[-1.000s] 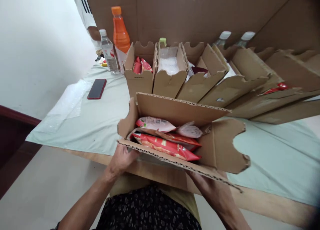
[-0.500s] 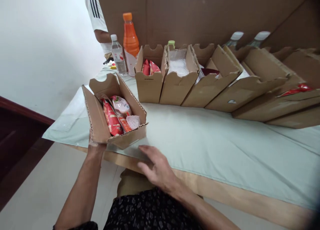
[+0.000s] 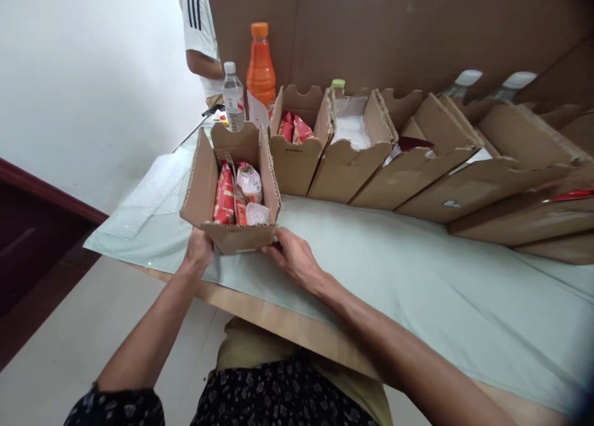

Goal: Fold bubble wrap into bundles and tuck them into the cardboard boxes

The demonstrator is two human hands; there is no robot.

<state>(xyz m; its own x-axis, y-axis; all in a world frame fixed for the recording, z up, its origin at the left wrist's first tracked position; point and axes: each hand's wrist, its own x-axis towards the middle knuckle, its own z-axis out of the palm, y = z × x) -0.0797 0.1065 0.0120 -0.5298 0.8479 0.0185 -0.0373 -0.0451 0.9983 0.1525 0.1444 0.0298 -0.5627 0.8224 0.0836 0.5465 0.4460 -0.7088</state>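
An open-topped cardboard box (image 3: 241,237) is between my two hands at the left part of the table. Inside it lie a red snack packet (image 3: 225,197), a clear-and-white wrapped packet (image 3: 249,182) and a white round-patterned piece (image 3: 257,214). My left hand (image 3: 200,248) grips the box's lower left corner; its fingertips are hidden behind the cardboard. At the lower right corner my right hand (image 3: 292,253) is closed on the box, thumb toward its front face.
Several cardboard boxes (image 3: 293,166) stand in a row along the back. Behind the held box are a clear water bottle (image 3: 233,98) and an orange drink bottle (image 3: 260,73). Bubble wrap (image 3: 151,194) lies at left on the green cloth (image 3: 371,259). Another person's arm (image 3: 204,64) shows beyond.
The box has turned to face me more squarely and moved nearer the row. My right hand, open and apart from it before, has come up and taken its right corner.
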